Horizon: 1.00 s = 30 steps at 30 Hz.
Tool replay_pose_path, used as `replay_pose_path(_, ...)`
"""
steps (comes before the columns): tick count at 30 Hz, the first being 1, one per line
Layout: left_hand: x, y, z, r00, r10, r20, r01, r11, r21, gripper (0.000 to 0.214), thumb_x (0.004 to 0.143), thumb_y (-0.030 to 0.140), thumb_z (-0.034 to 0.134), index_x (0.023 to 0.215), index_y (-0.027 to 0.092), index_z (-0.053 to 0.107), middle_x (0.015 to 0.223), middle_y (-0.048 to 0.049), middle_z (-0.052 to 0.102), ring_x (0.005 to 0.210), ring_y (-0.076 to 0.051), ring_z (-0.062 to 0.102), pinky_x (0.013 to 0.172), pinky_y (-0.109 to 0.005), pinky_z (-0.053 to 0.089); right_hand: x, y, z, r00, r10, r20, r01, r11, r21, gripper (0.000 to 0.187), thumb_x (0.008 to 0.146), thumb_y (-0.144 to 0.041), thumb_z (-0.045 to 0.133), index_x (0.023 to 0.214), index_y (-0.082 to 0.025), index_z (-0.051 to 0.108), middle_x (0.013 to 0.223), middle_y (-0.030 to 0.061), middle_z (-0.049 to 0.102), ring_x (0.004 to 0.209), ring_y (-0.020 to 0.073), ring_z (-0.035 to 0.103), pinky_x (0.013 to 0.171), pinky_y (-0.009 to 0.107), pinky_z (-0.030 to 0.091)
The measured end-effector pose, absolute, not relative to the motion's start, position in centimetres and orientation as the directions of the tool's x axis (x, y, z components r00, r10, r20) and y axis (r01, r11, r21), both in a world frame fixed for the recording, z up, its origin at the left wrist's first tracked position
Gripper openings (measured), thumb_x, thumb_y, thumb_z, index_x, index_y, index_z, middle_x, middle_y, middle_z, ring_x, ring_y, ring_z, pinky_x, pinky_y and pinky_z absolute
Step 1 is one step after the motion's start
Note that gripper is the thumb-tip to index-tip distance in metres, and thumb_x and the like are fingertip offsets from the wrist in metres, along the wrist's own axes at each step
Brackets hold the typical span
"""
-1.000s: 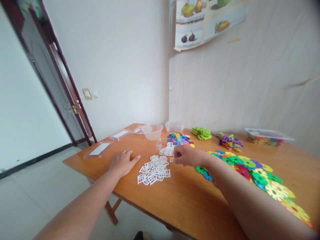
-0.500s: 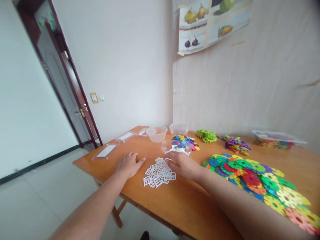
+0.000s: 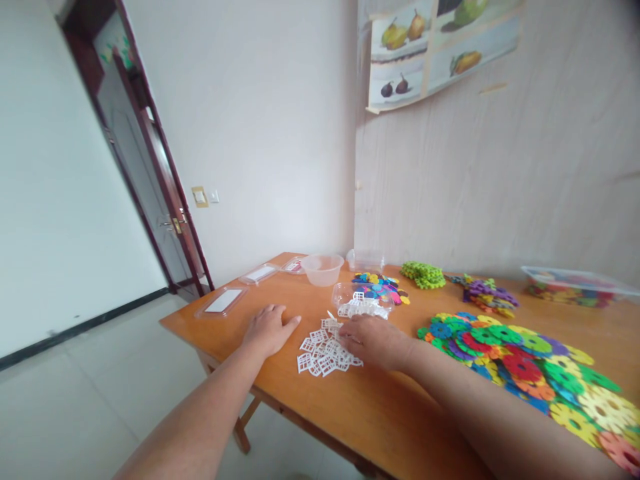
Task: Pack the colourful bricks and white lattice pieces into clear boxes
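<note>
A heap of small white window-shaped plastic pieces [image 3: 325, 353] lies on the wooden table between my hands. My left hand [image 3: 271, 331] rests flat to the left of it, thumb apart, holding nothing. At the heap's right side, my right hand [image 3: 377, 341] reaches palm down with its fingers bent together over the pieces. Its fingertips are partly hidden, so whatever is between them cannot be made out. Just behind that hand is a clear plastic tray [image 3: 340, 293] with more white window-shaped pieces [image 3: 364, 305] in it.
Colourful flower discs [image 3: 523, 367] spread across the table's right. Behind are multicoloured small pieces [image 3: 377, 288], green pieces [image 3: 423, 274], purple pieces [image 3: 487, 297] and a filled clear box [image 3: 575, 288]. A translucent bowl [image 3: 323, 270] and clear lids [image 3: 223, 302] stand at the back left.
My right hand has drawn back slightly from the clear tray towards the heap, uncovering more white pieces in the tray. The left hand stays flat. The whole view has shifted a little.
</note>
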State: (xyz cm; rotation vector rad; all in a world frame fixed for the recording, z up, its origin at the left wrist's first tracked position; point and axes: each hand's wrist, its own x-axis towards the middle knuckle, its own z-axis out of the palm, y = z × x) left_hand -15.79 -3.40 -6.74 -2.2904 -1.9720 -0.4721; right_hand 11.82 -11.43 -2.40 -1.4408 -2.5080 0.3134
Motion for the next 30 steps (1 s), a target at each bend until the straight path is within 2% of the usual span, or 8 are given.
replay_pose_path(4,-15.8,-3.4,-6.8,0.126,0.947,0.295,0.979,-0.167,0.118,0.069,0.087,0.072,0.037,0.124,0.020,0.060,0.129,-0.0139,0.062,0.121,-0.030,0.056,0.101,-0.039,0.039,13.1,-10.9,-1.9,-0.448,0.888,0.108,0.838,0.459,-0.295,0.023,0.090,-0.027,0.049,0.086,-0.019,0.070,0.090,0.0074,0.071,0.083,0.0195,0.062,0.069,0.027,0.040)
replay_pose_path(8,-15.7,-3.4,-6.6,0.115,0.953,0.279,0.981,-0.153,0.118,0.069,0.086,0.072,0.037,0.125,0.019,0.060,0.129,-0.0142,0.061,0.121,-0.030,0.056,0.100,-0.038,0.039,15.2,-9.8,-2.0,-0.361,0.930,0.074,0.853,0.361,-0.377,0.016,0.082,-0.019,0.054,0.088,-0.019,0.069,0.086,0.0034,0.071,0.078,0.0165,0.061,0.064,0.024,0.038)
replay_pose_path(14,-15.5,-3.6,-6.3,0.100,0.959,0.265,0.981,-0.140,0.135,0.070,0.085,0.072,0.038,0.126,0.020,0.059,0.131,-0.0140,0.061,0.122,-0.031,0.055,0.100,-0.039,0.039,17.1,-9.8,-2.3,-0.369,0.927,-0.071,0.854,0.308,-0.420,0.017,0.075,-0.026,0.065,0.091,-0.020,0.069,0.085,0.0012,0.072,0.073,0.0152,0.062,0.056,0.022,0.037)
replay_pose_path(20,-15.7,-3.4,-6.5,0.110,0.957,0.267,0.980,-0.150,0.131,0.072,0.085,0.072,0.037,0.127,0.018,0.059,0.131,-0.0149,0.061,0.122,-0.030,0.055,0.101,-0.039,0.038,17.2,-10.0,-1.8,-0.382,0.918,-0.104,0.832,0.294,-0.470,0.016,0.071,-0.028,0.069,0.085,-0.020,0.066,0.083,0.0009,0.070,0.074,0.0154,0.060,0.056,0.022,0.038)
replay_pose_path(25,-15.8,-3.2,-6.6,0.126,0.953,0.277,0.979,-0.165,0.123,0.072,0.086,0.071,0.037,0.128,0.017,0.059,0.131,-0.0151,0.060,0.123,-0.030,0.055,0.102,-0.039,0.038,17.5,-9.7,-1.4,-0.387,0.919,-0.072,0.774,0.281,-0.567,0.014,0.074,-0.031,0.068,0.079,-0.019,0.063,0.077,-0.0007,0.065,0.069,0.0120,0.056,0.056,0.021,0.039)
replay_pose_path(30,-15.8,-3.2,-6.5,0.123,0.953,0.276,0.979,-0.162,0.124,0.072,0.086,0.072,0.037,0.128,0.017,0.059,0.131,-0.0147,0.060,0.122,-0.031,0.055,0.102,-0.040,0.039,17.7,-9.5,-1.0,-0.353,0.933,-0.067,0.553,0.150,-0.820,0.017,0.076,-0.033,0.067,0.078,-0.018,0.058,0.059,-0.0049,0.053,0.050,0.0086,0.049,0.046,0.019,0.037)
